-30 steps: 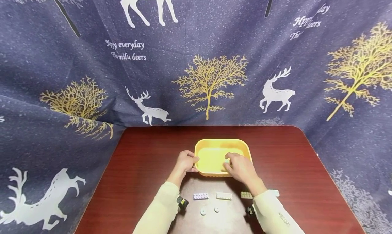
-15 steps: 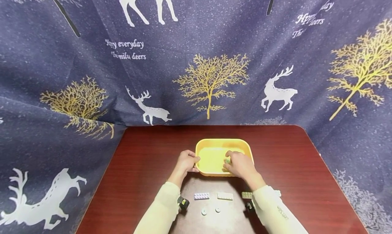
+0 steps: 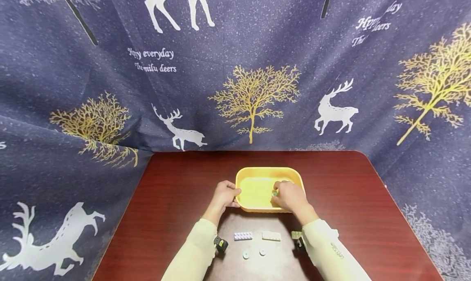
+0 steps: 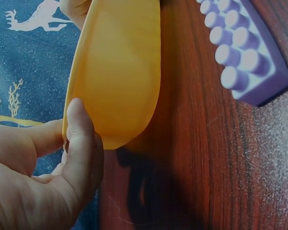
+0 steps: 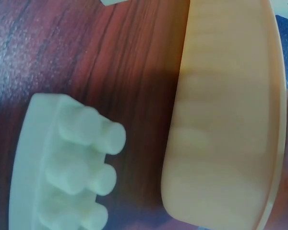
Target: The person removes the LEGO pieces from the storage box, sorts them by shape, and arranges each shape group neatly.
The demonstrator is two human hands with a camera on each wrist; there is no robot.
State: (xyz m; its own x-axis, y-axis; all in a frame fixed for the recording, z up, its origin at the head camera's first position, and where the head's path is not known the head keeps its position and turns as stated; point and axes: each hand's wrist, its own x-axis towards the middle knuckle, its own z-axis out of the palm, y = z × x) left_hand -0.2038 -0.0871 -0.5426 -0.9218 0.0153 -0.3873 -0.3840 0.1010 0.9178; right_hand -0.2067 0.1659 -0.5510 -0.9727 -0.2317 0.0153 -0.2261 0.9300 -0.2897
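A yellow plastic tray (image 3: 254,185) sits on the table. My left hand (image 3: 223,194) grips its left end; in the left wrist view, the fingers of that hand (image 4: 62,167) lie on both sides of the tray wall (image 4: 120,81). My right hand (image 3: 291,196) reaches over the right part of the tray. Its thumb and fingertips pinch a small green piece (image 3: 274,193) inside, mostly covered by the fingers. The right wrist view shows the tray's outer wall (image 5: 221,124), with the hand almost wholly hidden behind it.
In front of the tray lie a purple studded block (image 3: 243,236), a whitish one (image 3: 271,236) and a pale green one (image 3: 296,235), partly under the right sleeve. Nearer are two small round pieces (image 3: 246,254). A patterned cloth (image 3: 228,48) hangs behind the table (image 3: 176,183).
My right thumb and fingertips have drawn together on the small green piece inside the tray. The left hand keeps its grip on the tray's end.
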